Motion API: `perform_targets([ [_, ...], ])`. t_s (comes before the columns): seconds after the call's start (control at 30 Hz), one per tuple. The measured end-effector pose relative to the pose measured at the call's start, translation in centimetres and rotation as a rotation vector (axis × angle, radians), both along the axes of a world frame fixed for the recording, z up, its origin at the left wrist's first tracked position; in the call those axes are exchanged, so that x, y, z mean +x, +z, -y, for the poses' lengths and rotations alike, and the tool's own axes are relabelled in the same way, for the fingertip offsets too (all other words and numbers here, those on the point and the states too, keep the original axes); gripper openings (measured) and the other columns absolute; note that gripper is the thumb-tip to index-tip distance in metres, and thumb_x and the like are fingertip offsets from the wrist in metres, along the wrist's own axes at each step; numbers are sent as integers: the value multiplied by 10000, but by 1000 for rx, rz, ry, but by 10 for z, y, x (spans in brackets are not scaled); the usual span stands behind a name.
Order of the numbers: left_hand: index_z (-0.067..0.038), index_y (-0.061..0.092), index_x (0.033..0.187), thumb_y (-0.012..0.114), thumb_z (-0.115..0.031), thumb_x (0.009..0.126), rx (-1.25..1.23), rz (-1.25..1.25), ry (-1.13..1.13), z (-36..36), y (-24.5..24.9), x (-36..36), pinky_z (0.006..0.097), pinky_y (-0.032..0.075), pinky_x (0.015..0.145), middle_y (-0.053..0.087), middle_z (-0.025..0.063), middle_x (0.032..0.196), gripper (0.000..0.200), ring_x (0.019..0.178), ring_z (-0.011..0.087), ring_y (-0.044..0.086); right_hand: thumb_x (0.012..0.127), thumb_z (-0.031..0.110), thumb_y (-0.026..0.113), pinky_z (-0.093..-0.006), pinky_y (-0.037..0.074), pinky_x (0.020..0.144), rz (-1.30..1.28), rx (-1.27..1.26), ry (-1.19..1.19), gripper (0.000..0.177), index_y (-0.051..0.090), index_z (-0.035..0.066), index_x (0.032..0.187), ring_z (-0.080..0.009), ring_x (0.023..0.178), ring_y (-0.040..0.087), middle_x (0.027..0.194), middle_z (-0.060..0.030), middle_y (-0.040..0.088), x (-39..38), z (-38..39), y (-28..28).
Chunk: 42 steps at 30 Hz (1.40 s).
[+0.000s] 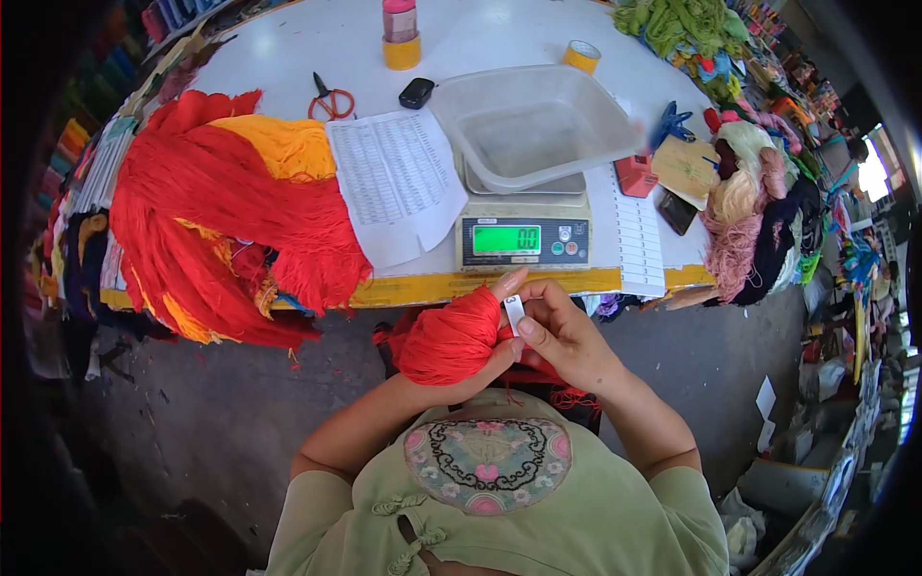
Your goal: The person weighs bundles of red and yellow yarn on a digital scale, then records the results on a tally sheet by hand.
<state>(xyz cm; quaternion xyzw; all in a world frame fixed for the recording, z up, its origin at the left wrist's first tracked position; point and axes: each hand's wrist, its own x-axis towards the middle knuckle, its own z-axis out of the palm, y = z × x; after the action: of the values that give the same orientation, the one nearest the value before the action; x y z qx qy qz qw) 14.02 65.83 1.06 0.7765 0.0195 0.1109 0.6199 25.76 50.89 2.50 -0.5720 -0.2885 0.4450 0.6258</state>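
A thick bundle of red thread (447, 338) is held in front of my chest, just off the table edge, with my left hand (499, 363) closed round it. My right hand (562, 338) pinches a small white label (514, 313) marked "3" at the bundle's right side. Beyond my hands stands a digital scale (523, 240) whose green display reads 0.0. On top of it rests a translucent plastic tub (533, 125) with nothing visible inside. A printed sheet (397, 182) lies to the left of the scale.
Red and orange yarn (221, 211) is heaped on the table's left. Red-handled snips (331, 103), a black case (416, 93) and tape rolls (582, 56) lie farther back. Right of the scale are a red box (635, 177), a number strip (639, 240) and mixed yarn (749, 202).
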Motion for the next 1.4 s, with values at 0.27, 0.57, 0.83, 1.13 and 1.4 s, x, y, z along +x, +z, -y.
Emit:
perform_targets([
  [0.27, -84, 599, 1168, 712, -61, 813, 539, 409, 174, 0, -2, 6, 378, 504, 643, 619, 40, 769, 373, 707, 234, 642, 944, 89, 682, -196, 425, 663, 477, -218, 13, 278, 509, 44, 1157, -35, 766, 516, 774, 24, 592, 7, 12, 27],
  [0.57, -73, 567, 780, 522, -314, 1011, -684, -393, -373, -17, 2, 3, 239, 323, 467, 487, -30, 626, 336, 512, 50, 428, 833, -30, 731, -216, 448, 672, 558, 170, 234, 258, 585, 62, 1025, -85, 778, 602, 839, -22, 625, 28, 9, 15],
  [0.83, -7, 620, 1027, 565, -140, 996, 82, 105, -38, -2, 1, 2, 239, 519, 595, 646, 48, 844, 147, 678, 92, 619, 865, -57, 690, -220, 448, 689, 538, 171, -80, 290, 513, 52, 1067, -84, 776, 595, 849, -19, 630, 11, 12, -5],
  [1.13, -48, 657, 941, 702, -105, 901, -86, 33, 119, -6, -1, 0, 301, 517, 772, 682, 81, 888, 82, 844, 178, 677, 906, -16, 667, -209, 451, 781, 296, -152, 157, 343, 537, 36, 1219, -44, 888, 572, 919, -1, 637, 24, 36, -4],
  [1.4, 69, 712, 973, 603, -493, 947, -388, -24, -219, -128, 42, -106, 218, 348, 341, 688, 170, 706, 573, 371, 93, 512, 864, 218, 772, -224, 441, 647, 34, -529, 33, 185, 721, 49, 916, -53, 728, 567, 782, 39, 655, 114, 188, -33],
])
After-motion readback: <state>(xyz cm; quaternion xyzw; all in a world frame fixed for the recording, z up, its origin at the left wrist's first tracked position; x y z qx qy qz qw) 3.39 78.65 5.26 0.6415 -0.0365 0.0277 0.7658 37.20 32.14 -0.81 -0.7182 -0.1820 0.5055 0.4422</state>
